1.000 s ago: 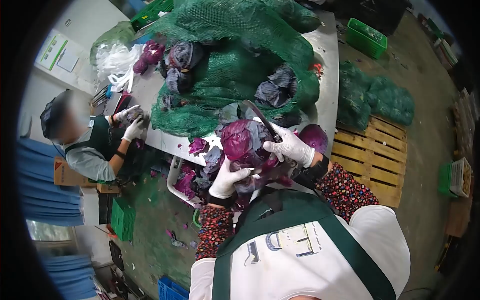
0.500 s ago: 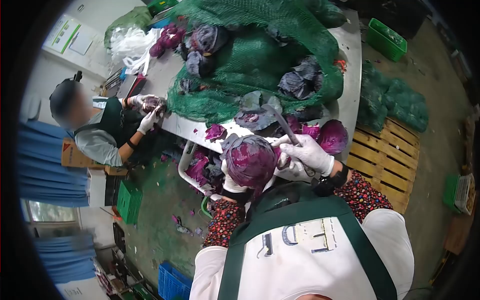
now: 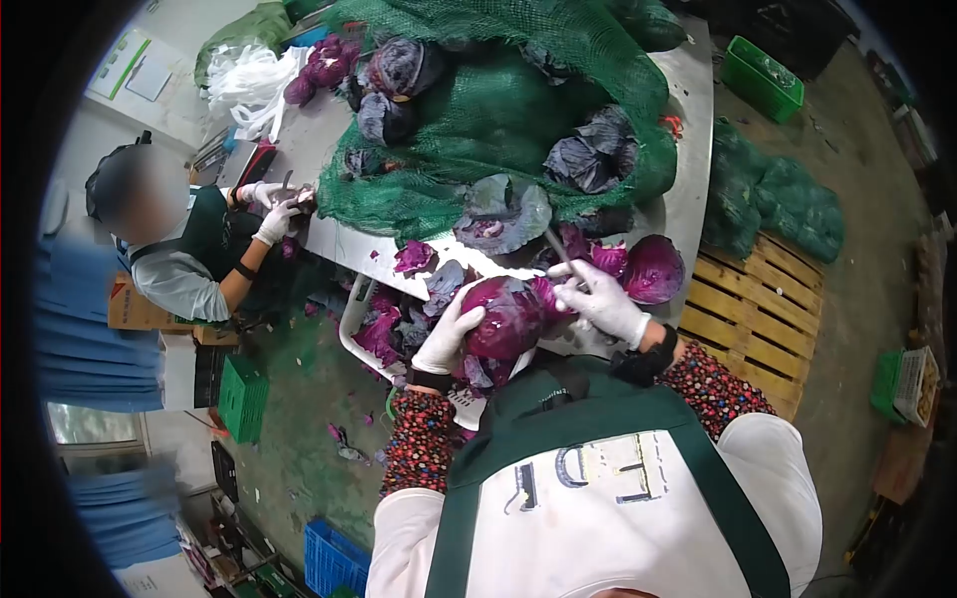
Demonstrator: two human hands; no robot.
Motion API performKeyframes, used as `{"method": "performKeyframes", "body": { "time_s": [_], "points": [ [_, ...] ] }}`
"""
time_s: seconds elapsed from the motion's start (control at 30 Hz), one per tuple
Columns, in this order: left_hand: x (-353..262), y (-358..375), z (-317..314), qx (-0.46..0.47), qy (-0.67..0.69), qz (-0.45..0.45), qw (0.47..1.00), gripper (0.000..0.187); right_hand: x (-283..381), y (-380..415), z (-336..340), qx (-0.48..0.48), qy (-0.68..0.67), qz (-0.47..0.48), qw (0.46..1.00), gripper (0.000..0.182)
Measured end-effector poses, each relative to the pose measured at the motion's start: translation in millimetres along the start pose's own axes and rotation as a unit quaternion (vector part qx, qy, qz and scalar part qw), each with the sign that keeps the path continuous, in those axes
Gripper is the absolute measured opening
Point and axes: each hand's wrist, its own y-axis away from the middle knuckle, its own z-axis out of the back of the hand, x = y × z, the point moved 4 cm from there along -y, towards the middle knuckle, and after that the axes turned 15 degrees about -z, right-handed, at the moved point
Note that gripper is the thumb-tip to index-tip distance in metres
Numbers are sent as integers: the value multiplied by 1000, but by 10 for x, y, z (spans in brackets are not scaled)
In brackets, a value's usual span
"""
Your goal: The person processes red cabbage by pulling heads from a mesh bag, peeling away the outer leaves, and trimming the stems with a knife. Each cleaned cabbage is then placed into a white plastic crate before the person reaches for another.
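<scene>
My gloved left hand (image 3: 447,337) holds a red cabbage (image 3: 504,319) from its left side, in front of my apron. In my gloved right hand (image 3: 604,305) is a knife (image 3: 557,245), its blade pointing up and away over the table edge. Some purple leaf lies between the right hand and the cabbage. Another red cabbage (image 3: 654,269) sits on the metal table (image 3: 695,149) to the right of that hand. Beyond the hands lies a cut outer leaf (image 3: 503,215).
A green net (image 3: 478,130) with dark cabbages covers much of the table. A white-rimmed bin (image 3: 351,334) of trimmed leaves stands below its left edge. At the left a co-worker (image 3: 189,239) handles a cabbage. A wooden pallet (image 3: 763,309) is on the right.
The held cabbage has turned and shows a smoother purple side. My left hand has come into fuller view on its left. The knife is lower, with its blade less visible.
</scene>
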Motion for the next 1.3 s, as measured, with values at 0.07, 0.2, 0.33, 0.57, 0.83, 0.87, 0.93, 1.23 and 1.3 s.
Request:
{"method": "performKeyframes", "body": {
  "time_s": [0.07, 0.2, 0.33, 0.57, 0.83, 0.87, 0.93, 1.23, 1.3],
  "points": [
    [206, -108, 155, -23, -156, 33, 987, 77, -116, -95, -130, 55, 10, -33, 998, 46],
    [435, -251, 113, -77, -493, 29, 866, 94, -203, -270, -179, 84, 17, -60, 995, 49],
    [390, -165, -268, 12, -610, -149, 778, 102, -503, -453, -3, 34, 53, -94, 994, 49],
    [512, -342, -355, 15, -503, -182, 845, 109, -461, -195, 143, -146, 414, 184, 880, 59],
    [673, -673, -345, -11, -588, -162, 792, 110, -643, -28, 274, -231, 492, 205, 814, 26],
    [652, -694, -367, -12, -587, -163, 793, 110, -648, -45, 270, -238, 504, 192, 807, 20],
    [637, -728, -381, 5, -586, -118, 802, 106, -687, -113, 269, -244, 516, 180, 801, 13],
    [589, -953, -471, 40, -634, -90, 767, 101, -698, -465, 355, -282, 491, 99, 818, 14],
    [559, -959, -561, 56, -650, -67, 755, 101, -802, -744, 384, -289, 502, 34, 814, 14]
  ]
}}
